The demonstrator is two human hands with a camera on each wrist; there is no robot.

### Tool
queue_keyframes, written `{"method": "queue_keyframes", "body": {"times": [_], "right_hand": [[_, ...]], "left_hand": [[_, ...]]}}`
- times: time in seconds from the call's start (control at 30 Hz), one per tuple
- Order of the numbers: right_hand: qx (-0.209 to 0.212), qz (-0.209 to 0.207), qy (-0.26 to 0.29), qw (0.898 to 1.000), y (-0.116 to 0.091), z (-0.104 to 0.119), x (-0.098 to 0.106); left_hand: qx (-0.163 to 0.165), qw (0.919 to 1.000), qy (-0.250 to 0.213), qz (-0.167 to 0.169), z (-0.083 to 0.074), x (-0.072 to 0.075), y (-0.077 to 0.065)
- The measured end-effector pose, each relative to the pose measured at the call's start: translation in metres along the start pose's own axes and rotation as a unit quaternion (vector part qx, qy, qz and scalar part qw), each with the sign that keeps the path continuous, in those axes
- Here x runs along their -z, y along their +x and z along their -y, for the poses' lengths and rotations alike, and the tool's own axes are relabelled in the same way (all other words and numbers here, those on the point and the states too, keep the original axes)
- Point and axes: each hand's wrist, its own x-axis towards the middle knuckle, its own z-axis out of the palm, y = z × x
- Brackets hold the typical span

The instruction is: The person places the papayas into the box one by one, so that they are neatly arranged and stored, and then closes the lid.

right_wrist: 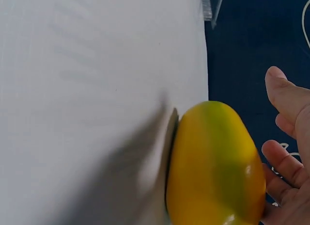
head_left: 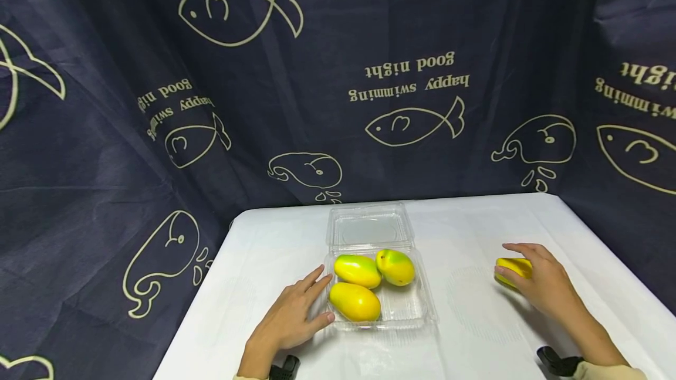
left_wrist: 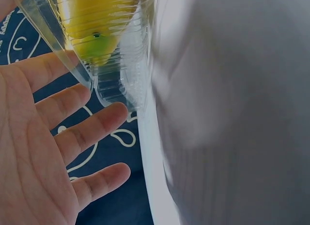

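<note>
Three yellow-green mangoes sit in a clear plastic clamshell box [head_left: 399,308] in the head view: one mango [head_left: 355,302] at the front left, one mango [head_left: 358,270] behind it, and one mango [head_left: 396,268] at the back right. My left hand [head_left: 287,316] is at the box's left side, its spread fingertips right at the rim. Off to the right, a fourth mango [right_wrist: 215,162] lies on the white cloth. Over and beside it, my right hand [head_left: 549,280] has its thumb and fingers spread, not curled round the fruit.
The box's transparent lid [head_left: 369,230] is folded back toward the table's far edge. A white cloth [head_left: 470,333] covers the table. Dark blue curtains [head_left: 327,75] with fish and whale drawings hang behind and on both sides.
</note>
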Motion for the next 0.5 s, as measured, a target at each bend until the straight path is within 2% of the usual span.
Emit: {"method": "queue_keyframes", "body": {"times": [0.5], "right_hand": [[0.001,-0.01,-0.009,1.0,-0.003,-0.017,-0.004]], "left_hand": [[0.003,1.0,0.0,0.003,0.001,-0.001,0.0]]}}
